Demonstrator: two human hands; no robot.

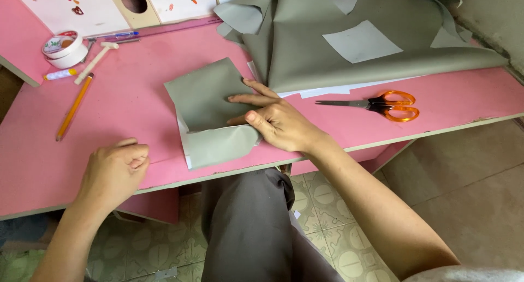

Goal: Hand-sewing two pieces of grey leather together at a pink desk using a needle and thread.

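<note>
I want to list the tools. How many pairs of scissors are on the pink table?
1. The scissors, with orange handles, lie on the table right of the right hand. Others may be hidden under the grey sheet.

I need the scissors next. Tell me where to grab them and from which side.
Grip the orange handle loops of the scissors, coming from the right. They lie flat on the pink table, shut blades pointing left toward the right hand, with the loops at the far, unobstructed end.

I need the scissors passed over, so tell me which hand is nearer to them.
Right. The right hand presses on the folded grey sheet, just left of the orange-handled scissors. The left hand rests curled at the table's near edge, far left.
</note>
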